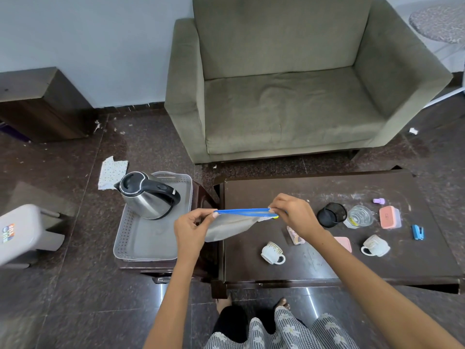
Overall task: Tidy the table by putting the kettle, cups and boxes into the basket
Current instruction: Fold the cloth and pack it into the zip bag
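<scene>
While both hands pinch a zip pouch [232,224] by its blue strip, left hand [191,229] at one end and right hand [294,215] at the other, its long axis runs left-right above the surface [327,268] edge. The basket [151,238], holding the kettle [148,195], lies just left, nearer the left hand. Two cups [272,253] and a pink box [389,217] wait right; the right forearm hides another box.

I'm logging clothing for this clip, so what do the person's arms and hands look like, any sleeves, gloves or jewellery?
Both forearms are bare, with no sleeves in view. The left hand and right hand wear no gloves, and no rings, watch or bracelets show.
</scene>
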A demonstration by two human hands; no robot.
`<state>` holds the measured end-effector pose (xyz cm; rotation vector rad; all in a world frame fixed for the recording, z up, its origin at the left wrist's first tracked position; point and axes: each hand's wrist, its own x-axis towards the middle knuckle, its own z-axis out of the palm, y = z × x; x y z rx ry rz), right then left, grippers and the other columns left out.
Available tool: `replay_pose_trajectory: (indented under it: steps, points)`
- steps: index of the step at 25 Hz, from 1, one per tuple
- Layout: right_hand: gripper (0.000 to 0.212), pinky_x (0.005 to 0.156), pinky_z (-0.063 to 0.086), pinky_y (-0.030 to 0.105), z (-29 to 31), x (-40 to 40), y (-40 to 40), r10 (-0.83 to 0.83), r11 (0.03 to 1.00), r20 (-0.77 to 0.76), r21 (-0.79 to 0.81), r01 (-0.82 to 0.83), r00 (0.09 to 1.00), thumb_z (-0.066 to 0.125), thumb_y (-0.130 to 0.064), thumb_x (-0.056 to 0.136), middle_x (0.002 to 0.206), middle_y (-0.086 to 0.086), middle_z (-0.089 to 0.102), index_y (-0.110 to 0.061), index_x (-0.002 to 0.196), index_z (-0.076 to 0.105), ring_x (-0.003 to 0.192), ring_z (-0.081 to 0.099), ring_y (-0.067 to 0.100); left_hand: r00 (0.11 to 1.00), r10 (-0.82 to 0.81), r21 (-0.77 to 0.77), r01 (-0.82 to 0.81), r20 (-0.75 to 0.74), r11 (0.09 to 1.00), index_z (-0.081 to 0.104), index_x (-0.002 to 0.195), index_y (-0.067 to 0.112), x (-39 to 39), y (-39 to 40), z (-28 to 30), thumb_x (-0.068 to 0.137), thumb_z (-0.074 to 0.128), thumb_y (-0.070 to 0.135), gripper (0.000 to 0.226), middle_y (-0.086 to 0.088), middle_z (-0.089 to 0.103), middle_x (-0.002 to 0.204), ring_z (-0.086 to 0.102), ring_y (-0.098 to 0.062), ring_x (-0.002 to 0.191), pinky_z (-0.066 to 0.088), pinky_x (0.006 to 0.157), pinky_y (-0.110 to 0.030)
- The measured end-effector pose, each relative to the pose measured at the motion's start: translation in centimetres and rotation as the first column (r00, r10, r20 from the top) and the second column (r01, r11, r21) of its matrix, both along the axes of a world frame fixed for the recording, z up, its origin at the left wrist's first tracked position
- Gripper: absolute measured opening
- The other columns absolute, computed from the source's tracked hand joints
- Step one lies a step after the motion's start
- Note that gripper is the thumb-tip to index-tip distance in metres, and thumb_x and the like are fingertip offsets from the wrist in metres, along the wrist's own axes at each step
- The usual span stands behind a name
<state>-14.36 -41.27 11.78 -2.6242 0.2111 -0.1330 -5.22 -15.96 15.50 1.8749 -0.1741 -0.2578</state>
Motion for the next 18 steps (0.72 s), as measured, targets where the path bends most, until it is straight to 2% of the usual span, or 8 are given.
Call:
replay_pose_trajectory:
  steps: [3, 6, 8, 9, 11, 12, 15, 18]
  points:
    - [0.009, 0.061, 0.041, 0.025, -0.8, 0.2, -0.1, -0.072, 0.997, -0.021, 0.017, 0.072, 0.997, 0.062, -0.017, 0.089, 0.091, 0.0, 0.066, -0.013, 0.088, 0.071, 0.078, 0.065, 0.024, 0.999, 0.034, -0.001, -0.033, 0.01, 0.999, 0.075, 0.08, 0.021, -0.4, -0.1, 0.1, 0.079, 0.074, 0.01, 0.011, 0.019, 0.073, 0.072, 0.065, 0.001, 0.072, 0.045, 0.067, -0.008]
    - [0.008, 0.064, 0.042, 0.027, -0.9, 0.1, 1.9, -0.402, 0.894, 0.002, 0.217, 0.392, 0.916, 0.069, -0.02, 0.084, 0.086, -0.004, 0.062, -0.013, 0.087, 0.068, 0.071, 0.06, 0.015, 0.995, 0.091, 0.003, -0.091, 0.029, 0.996, 0.075, 0.08, 0.023, -0.8, -0.7, 0.0, 0.079, 0.074, 0.011, 0.012, 0.015, 0.073, 0.074, 0.066, 0.001, 0.076, 0.048, 0.072, -0.013]
    - [0.016, 0.065, 0.047, 0.028, -0.8, 0.0, 4.0, -0.623, 0.654, -0.124, 0.46, 0.601, 0.772, 0.069, -0.028, 0.084, 0.077, -0.001, 0.065, -0.014, 0.076, 0.065, 0.067, 0.061, 0.015, 0.993, 0.101, 0.02, -0.103, 0.066, 0.994, 0.076, 0.082, 0.024, -1.1, -1.1, -0.3, 0.078, 0.075, 0.013, 0.012, 0.009, 0.074, 0.081, 0.068, -0.003, 0.082, 0.051, 0.078, -0.02]
    - [0.023, 0.064, 0.051, 0.029, -0.7, 0.2, 5.1, -0.646, 0.467, -0.276, 0.595, 0.654, 0.712, 0.068, -0.032, 0.084, 0.074, 0.004, 0.067, -0.013, 0.072, 0.065, 0.065, 0.063, 0.017, 0.992, 0.091, 0.03, -0.094, 0.085, 0.995, 0.075, 0.082, 0.027, -1.3, -1.2, -0.4, 0.078, 0.075, 0.012, 0.015, 0.009, 0.074, 0.082, 0.068, -0.004, 0.085, 0.051, 0.08, -0.021]
    - [0.033, 0.065, 0.059, 0.029, 0.0, 0.9, 7.1, -0.477, 0.04, -0.582, 0.734, 0.678, 0.659, 0.067, -0.038, 0.085, 0.079, 0.013, 0.071, -0.005, 0.08, 0.068, 0.069, 0.068, 0.019, 0.992, 0.018, 0.064, -0.026, 0.121, 0.998, 0.074, 0.082, 0.028, -1.8, -1.5, -0.8, 0.077, 0.075, 0.01, 0.019, 0.011, 0.073, 0.083, 0.067, -0.004, 0.088, 0.051, 0.083, -0.022]
    - [0.037, 0.068, 0.06, 0.029, 0.4, 1.3, 7.8, -0.385, -0.104, -0.651, 0.735, 0.67, 0.654, 0.067, -0.038, 0.085, 0.084, 0.014, 0.071, -0.001, 0.088, 0.067, 0.073, 0.069, 0.021, 0.989, -0.045, 0.092, 0.033, 0.138, 0.995, 0.075, 0.082, 0.026, -2.0, -1.6, -1.1, 0.077, 0.075, 0.009, 0.018, 0.011, 0.073, 0.084, 0.067, -0.003, 0.089, 0.051, 0.084, -0.024]
    - [0.02, 0.063, 0.06, 0.027, 0.8, 2.3, 8.6, -0.366, -0.301, -0.682, 0.73, 0.613, 0.633, 0.066, -0.02, 0.088, 0.087, 0.017, 0.067, -0.001, 0.091, 0.061, 0.073, 0.067, 0.022, 0.958, -0.246, 0.197, 0.214, 0.151, 0.957, 0.077, 0.086, 0.023, -2.4, -1.3, -1.4, 0.076, 0.073, 0.007, 0.019, 0.01, 0.073, 0.085, 0.064, -0.001, 0.089, 0.051, 0.084, -0.025]
    - [0.01, 0.054, 0.059, 0.024, 0.6, 2.5, 8.4, -0.402, -0.24, -0.659, 0.746, 0.621, 0.636, 0.067, -0.009, 0.086, 0.086, 0.016, 0.065, -0.002, 0.085, 0.06, 0.07, 0.065, 0.02, 0.943, -0.32, 0.246, 0.29, 0.09, 0.925, 0.076, 0.092, 0.027, -2.2, -1.2, -1.3, 0.074, 0.062, 0.01, 0.029, 0.013, 0.073, 0.09, 0.063, 0.0, 0.091, 0.051, 0.085, -0.023]
